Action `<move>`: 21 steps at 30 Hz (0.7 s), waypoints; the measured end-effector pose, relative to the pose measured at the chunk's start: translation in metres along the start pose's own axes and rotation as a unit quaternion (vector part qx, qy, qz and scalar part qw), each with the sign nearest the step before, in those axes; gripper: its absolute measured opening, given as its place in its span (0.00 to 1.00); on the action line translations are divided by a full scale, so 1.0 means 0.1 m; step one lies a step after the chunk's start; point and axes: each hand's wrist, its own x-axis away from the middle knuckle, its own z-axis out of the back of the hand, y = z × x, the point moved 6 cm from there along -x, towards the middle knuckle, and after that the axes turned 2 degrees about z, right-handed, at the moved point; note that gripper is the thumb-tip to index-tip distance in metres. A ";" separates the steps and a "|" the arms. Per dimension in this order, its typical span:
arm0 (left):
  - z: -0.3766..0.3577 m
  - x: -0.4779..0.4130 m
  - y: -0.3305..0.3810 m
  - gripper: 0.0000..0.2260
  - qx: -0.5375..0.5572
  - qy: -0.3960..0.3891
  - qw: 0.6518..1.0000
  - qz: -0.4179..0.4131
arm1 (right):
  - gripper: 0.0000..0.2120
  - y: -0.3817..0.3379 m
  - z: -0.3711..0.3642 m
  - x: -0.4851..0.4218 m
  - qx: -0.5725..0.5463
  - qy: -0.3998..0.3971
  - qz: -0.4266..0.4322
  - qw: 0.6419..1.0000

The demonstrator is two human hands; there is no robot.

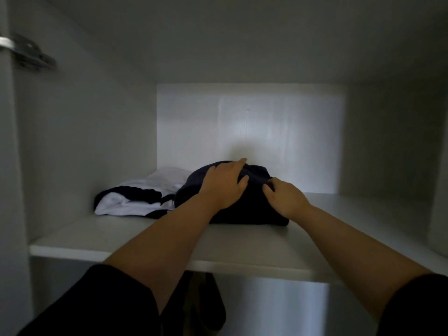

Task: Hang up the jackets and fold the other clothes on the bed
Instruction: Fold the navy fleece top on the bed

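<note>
On the shelf (97,238), the left hand (224,184) presses flat, fingers straight, on the dark garment (244,214), the right hand (284,197) pinching its cloth, beside a white garment (116,204).

shelf (242,246): white board, smooth and matt, a faint sheen noted along the front edge;
back panel (249,127): white, smooth, brightly lit, faint vertical streaks seen in the finish;
navy garment (252,209), at the middle of the shelf toward its back edge: soft cloth, matt, creased where folded;
white garment with dark bands (135,202), toward the left back corner of the shelf: thin cloth, smooth, matt, loosely rumpled;
hinge (29,54), on the left side wall: metal, bright and glossy, blurred;
left sleeve (97,306) and right sleeve (417,309): dark cloth, matt, weave not to be made out;
dark item (206,306) below the shelf: material not to be told
</note>
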 end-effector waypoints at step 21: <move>0.61 1.48 2.78 0.27 -0.065 0.025 0.987 -0.144 | 0.26 0.23 2.07 3.00 0.225 0.105 -0.076 0.966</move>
